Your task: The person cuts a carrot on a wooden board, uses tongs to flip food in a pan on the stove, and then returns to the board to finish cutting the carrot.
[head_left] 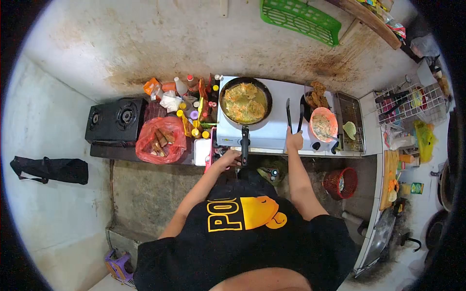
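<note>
My right hand [293,141] grips black tongs [288,112], whose two arms stand apart over the right side of the white stove [277,104]. My left hand [228,159] is at the stove's front edge, just left of the pan handle [245,145]. Its fingers are bent, and what they touch is hard to make out. Orange-flecked fritters [251,110] lie in yellowish oil in the black frying pan [222,98] on the left burner. Beside the tongs, a pink bowl [334,119] holds pale batter. Browned fried pieces [318,95] are heaped behind the bowl.
Bottles and sauce packets [194,104] crowd the counter left of the stove. A red plastic bag [145,145] holds brown pieces beside a black two-burner stove [116,116]. Right are a metal tray [357,109] with a pale green slotted ladle [349,130], and a red basket [345,195] below.
</note>
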Tool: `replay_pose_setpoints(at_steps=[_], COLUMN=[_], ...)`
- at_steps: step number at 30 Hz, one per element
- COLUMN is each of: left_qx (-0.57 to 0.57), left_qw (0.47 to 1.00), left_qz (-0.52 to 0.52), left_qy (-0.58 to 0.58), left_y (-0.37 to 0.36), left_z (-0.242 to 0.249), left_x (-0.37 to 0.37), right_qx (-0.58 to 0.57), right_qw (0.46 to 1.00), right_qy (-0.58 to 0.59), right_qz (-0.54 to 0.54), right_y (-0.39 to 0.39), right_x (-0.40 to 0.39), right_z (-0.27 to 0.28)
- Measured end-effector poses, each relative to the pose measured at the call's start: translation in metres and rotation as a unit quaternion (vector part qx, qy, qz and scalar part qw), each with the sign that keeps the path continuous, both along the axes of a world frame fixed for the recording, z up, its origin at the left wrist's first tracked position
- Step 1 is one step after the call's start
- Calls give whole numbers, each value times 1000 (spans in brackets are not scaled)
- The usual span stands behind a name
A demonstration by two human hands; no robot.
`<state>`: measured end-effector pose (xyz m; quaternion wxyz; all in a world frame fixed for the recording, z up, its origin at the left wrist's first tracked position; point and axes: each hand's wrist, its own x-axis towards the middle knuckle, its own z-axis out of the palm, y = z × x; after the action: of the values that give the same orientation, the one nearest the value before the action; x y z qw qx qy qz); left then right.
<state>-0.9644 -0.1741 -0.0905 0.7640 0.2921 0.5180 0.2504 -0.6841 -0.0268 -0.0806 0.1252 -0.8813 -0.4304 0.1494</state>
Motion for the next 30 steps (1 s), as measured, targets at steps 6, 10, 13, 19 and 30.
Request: replay_pose_setpoints(at_steps=[6,10,13,19,30], left_qx=[-3,-20,-17,-36,-89], left_qw=[999,998,996,988,992], left_qz=[36,53,78,144,80], left_qy=[4,14,-34,-41,-46], left_y=[-17,-36,-50,-86,-95], left_z=[-15,-18,-27,-5,-40], left_x=[-14,-31,-48,-79,-109], right_qx=[25,-20,-33,-29,-29], right_qw=[1000,999,998,998,1000], right_qy=[-19,-38,-44,22,-2], right_qz=[3,-20,-31,-48,-2], right_y=[14,30,33,14,-99], right_x=[-12,-18,-18,-9,-1], right_z=[-22,-27,-29,-13,7])
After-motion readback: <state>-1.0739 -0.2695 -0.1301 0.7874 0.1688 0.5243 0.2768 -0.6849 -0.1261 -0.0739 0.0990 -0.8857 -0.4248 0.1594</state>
